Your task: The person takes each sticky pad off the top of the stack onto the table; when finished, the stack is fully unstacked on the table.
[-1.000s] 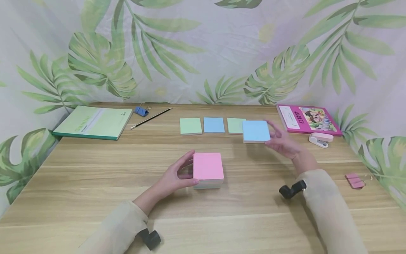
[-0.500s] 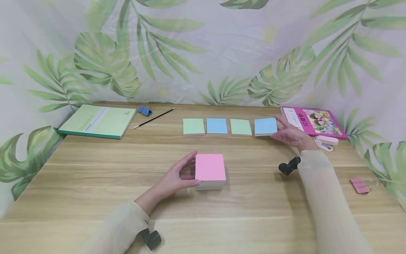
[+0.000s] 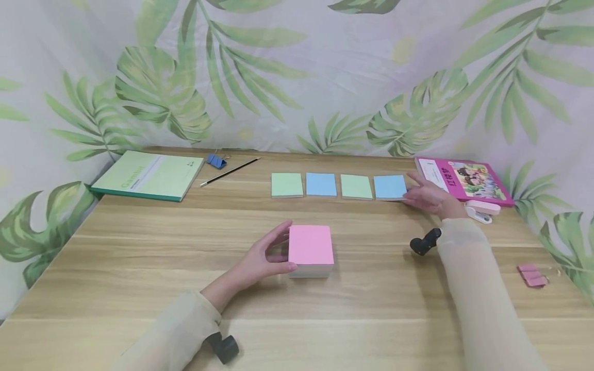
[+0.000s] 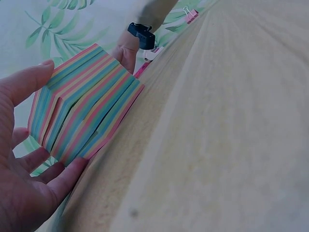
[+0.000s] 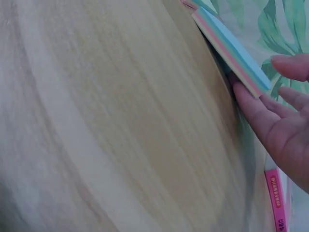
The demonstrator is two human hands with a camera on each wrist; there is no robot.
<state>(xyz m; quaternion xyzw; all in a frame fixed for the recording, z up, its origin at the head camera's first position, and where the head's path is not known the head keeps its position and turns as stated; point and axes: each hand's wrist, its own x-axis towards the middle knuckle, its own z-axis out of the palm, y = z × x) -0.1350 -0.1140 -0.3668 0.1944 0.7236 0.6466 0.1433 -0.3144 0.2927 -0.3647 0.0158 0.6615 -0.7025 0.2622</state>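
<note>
A thick stack of sticky notes (image 3: 310, 245), pink on top with striped coloured sides, sits on the table in front of me. My left hand (image 3: 254, 262) holds its left side, thumb at the near corner and fingers behind. In the left wrist view the stack (image 4: 89, 101) lies between thumb and fingers. At the right end of a row is a blue sticky-note pad (image 3: 390, 186). My right hand (image 3: 429, 198) touches its right edge. In the right wrist view one fingertip lies at the lower edge of the pad (image 5: 234, 50); another digit stands apart from it.
Left of that pad lie a green pad (image 3: 356, 186), a blue pad (image 3: 321, 184) and a green pad (image 3: 286, 185). A green notebook (image 3: 150, 174), blue binder clip (image 3: 216, 161) and pencil (image 3: 230, 172) lie back left; a pink book (image 3: 466, 180), stapler (image 3: 482, 211) and pink clip (image 3: 532, 275) right.
My right hand has carried the blue pad right and back to the end of the row, and its grip has loosened. My left hand stays at the stack. The view has shifted slightly.
</note>
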